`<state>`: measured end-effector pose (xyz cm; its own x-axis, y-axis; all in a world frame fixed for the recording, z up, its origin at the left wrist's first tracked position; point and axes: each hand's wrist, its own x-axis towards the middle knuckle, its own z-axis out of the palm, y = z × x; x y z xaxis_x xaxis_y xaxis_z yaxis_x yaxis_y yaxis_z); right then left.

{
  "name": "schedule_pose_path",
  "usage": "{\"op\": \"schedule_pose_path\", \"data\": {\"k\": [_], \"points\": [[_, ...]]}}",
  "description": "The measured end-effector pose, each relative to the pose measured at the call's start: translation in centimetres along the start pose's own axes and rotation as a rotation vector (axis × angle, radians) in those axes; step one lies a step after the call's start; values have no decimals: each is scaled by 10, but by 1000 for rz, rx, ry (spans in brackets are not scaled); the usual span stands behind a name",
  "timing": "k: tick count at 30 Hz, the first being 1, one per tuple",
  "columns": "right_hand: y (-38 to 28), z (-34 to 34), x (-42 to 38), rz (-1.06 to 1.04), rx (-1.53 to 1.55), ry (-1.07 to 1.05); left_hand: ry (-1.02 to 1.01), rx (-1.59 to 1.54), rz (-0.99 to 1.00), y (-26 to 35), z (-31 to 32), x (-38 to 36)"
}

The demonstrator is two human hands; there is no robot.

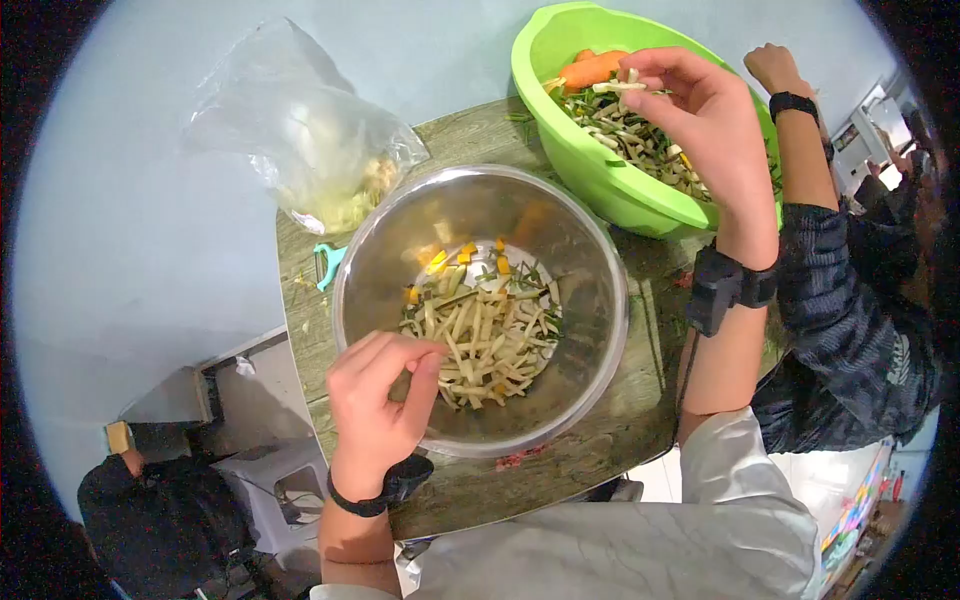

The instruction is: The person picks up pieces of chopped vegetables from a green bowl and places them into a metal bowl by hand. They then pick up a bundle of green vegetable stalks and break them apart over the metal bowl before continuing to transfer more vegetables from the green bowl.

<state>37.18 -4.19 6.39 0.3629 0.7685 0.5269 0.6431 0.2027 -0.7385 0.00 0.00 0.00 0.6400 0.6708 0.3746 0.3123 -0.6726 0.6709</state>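
My right hand (695, 115) is raised over the green basin (560, 150), pinching a pale vegetable strip (615, 87) between thumb and fingertips. Below it the basin holds chopped green and white vegetable pieces (640, 150) and an orange carrot (592, 70). Over the near left rim of a steel bowl (580, 350), my left hand (385, 395) has its fingers drawn together beside the pale vegetable strips (485, 335). Whether a strip is between those fingertips is hard to make out. Yellow-orange pieces (437, 262) and green bits lie among the strips in the bowl.
A clear plastic bag (320, 140) with pale scraps rests at the table's back left. Beside the bowl lies a turquoise peeler (328, 265). Another person's forearm (808, 160) is close by on the right. A grey stool (275, 490) and a dark-clothed person (160, 530) are lower left.
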Motion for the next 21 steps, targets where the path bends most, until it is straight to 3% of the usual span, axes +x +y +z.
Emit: {"op": "schedule_pose_path", "data": {"k": [8, 11, 14, 17, 18, 21], "points": [[-20, 0, -2, 73, 281, -40, 9, 3, 26, -1, 2, 2], [-31, 16, -9, -24, 354, -102, 2, -1, 24, -1, 1, 1], [-29, 22, -10, -103, 156, -31, -3, 8, 19, -1, 1, 1], [-9, 1, -2, -158, -475, 194, -19, 29, 10, -2, 0, 0], [-3, -2, -1, -80, -525, 199, -16, 28, 16, -2, 0, 0], [11, 0, -5, -179, -608, 64, -15, 31, 16, -1, 0, 1]]}}
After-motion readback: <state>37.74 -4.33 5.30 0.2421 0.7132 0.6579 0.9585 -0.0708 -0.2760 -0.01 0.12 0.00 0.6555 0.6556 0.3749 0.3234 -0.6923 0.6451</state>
